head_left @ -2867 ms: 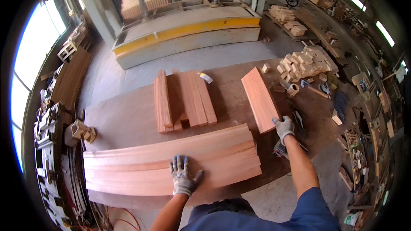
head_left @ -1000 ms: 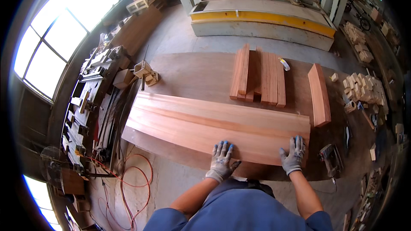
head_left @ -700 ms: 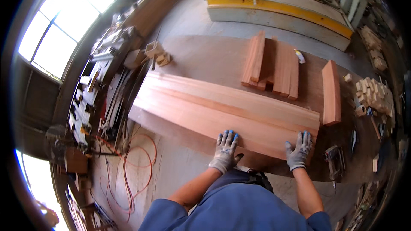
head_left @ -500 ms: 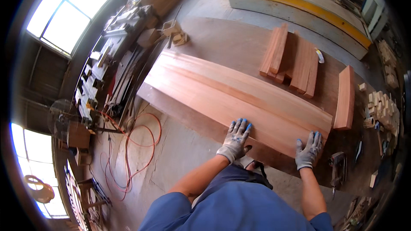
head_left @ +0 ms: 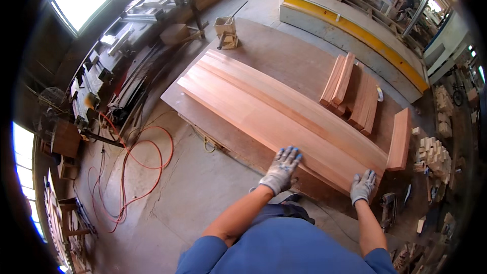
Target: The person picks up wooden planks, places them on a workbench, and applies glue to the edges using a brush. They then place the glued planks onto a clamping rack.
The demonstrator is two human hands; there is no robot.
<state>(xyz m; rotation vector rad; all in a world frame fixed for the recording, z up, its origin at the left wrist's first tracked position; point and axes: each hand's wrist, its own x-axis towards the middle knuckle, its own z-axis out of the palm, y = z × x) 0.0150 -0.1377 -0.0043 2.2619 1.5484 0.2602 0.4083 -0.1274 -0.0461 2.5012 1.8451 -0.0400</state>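
Observation:
Long reddish-brown wooden boards [head_left: 253,109] lie side by side, running from the far left toward the near right of a low brown work table [head_left: 284,48]. My left hand [head_left: 280,171], in a grey glove with blue-stained fingertips, rests on the near long edge with fingers spread. At the near right end, my right hand [head_left: 363,186] is also gloved. Its fingers are stretched over the corner of the boards, its thumb apart. Neither hand is closed round anything. The undersides of the boards are hidden.
Beyond the boards sits a stack of shorter boards [head_left: 350,94]. A single short board [head_left: 399,139] lies at their right end, near piled small wood blocks [head_left: 433,157] and a power tool [head_left: 389,210]. An orange hose [head_left: 129,147] loops over the floor. A yellow-edged machine [head_left: 350,25] stands behind.
My view has turned and shifted, so the whole room appears displaced. Both hands remain at the near edge and right end of the boards, fingers still stretched out.

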